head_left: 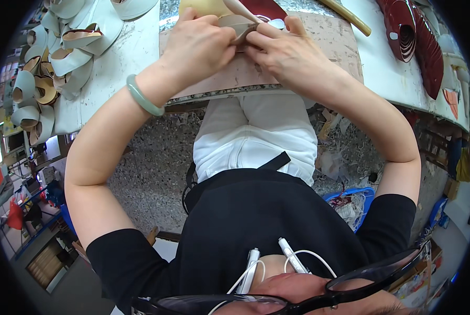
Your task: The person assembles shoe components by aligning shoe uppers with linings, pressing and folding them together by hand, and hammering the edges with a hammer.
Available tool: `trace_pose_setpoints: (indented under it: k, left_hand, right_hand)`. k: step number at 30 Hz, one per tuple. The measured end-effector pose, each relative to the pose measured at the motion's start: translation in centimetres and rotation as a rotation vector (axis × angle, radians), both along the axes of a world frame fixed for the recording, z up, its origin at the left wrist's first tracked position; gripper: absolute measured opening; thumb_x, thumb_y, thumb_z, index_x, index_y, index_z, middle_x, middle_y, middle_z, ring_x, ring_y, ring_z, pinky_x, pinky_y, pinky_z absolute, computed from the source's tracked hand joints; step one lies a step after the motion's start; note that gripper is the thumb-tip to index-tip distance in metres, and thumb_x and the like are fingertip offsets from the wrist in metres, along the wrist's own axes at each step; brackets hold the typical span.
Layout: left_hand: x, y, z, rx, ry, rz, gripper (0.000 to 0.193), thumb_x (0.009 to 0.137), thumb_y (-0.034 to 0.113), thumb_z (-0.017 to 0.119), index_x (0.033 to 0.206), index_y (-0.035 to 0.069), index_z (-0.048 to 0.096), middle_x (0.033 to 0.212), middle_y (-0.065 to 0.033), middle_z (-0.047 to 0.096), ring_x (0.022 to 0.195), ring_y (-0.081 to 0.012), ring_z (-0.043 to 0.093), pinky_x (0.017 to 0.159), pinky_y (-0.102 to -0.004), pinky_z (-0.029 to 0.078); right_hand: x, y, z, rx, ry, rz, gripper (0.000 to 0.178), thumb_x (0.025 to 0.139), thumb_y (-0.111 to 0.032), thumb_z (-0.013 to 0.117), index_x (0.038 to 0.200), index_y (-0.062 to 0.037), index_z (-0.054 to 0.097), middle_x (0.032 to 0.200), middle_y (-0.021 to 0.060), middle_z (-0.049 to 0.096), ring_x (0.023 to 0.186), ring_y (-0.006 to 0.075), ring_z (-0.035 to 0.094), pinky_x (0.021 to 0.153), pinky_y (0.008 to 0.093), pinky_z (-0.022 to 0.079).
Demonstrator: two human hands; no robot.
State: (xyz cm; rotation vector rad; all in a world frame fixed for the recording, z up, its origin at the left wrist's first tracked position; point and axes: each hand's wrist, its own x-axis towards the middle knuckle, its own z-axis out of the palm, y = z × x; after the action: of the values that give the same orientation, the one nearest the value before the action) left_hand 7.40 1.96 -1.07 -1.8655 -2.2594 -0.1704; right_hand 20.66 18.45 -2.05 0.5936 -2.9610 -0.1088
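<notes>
Over the work board, my left hand [199, 44] and my right hand [284, 51] are close together, fingers closed in a pinch. Between them is a pale beige-grey shoe upper [234, 22], its edge gripped from both sides. The fingers cover much of the piece, so its full shape is hidden. Just beyond my left hand lies a yellowish piece [203, 6]. A dark red piece [265, 7] shows beyond the hands, partly cut off by the picture's edge.
Under my hands is a worn pinkish board [324, 42] on a white table [119, 63]. Pale shoe uppers [72, 60] crowd the left side. Stacked dark red uppers [403, 31] lie right, near a wooden rod [347, 17]. A blue basket [368, 197] with scraps stands on the floor.
</notes>
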Motion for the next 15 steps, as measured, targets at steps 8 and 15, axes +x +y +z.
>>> trace_pose_setpoints:
  k: [8, 15]
  left_hand:
    - [-0.8, -0.6, 0.7, -0.087, -0.139, 0.101, 0.012, 0.078, 0.022, 0.066, 0.082, 0.011, 0.065, 0.071, -0.0049, 0.063, 0.075, -0.02, 0.062, 0.079, -0.0367, 0.039]
    - [-0.9, -1.2, 2.1, -0.006, -0.008, -0.083, 0.009, 0.079, 0.019, 0.066, 0.079, 0.011, 0.065, 0.071, -0.0031, 0.06, 0.075, -0.0178, 0.059, 0.077, -0.0345, 0.038]
  right_hand:
    - [-0.6, -0.5, -0.8, -0.005, 0.141, 0.061, 0.013, 0.075, -0.014, 0.06, 0.066, -0.0118, 0.07, 0.09, -0.0002, 0.055, 0.102, 0.0142, 0.05, 0.09, 0.0384, 0.031]
    - [-1.0, -1.1, -0.2, -0.045, -0.017, 0.029, 0.022, 0.077, -0.01, 0.058, 0.096, -0.0045, 0.068, 0.102, 0.0023, 0.054, 0.107, 0.0136, 0.05, 0.089, 0.0362, 0.032]
